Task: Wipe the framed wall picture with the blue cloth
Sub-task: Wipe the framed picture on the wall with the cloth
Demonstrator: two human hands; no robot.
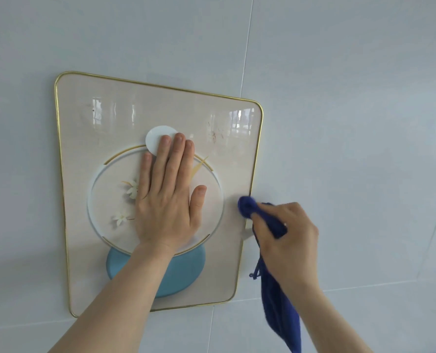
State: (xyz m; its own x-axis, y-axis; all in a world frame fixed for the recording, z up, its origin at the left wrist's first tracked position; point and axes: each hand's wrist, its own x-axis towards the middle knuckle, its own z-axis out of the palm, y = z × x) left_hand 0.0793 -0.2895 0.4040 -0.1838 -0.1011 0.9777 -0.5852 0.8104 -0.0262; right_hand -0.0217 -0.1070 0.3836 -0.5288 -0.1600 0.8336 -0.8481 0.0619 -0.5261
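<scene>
hands: left (pixel 167 197) flat on picture (pixel 84 138), right (pixel 285 238) gripping cloth (pixel 278 309)

wall (pixel 339 98): pale grey-blue glossy panels filling the whole view | seams (pixel 246 59): thin lines running up the wall right of centre and across low down, another slanting at far right | light: soft, even daylight washing over it | floor, furniture: not showing
</scene>
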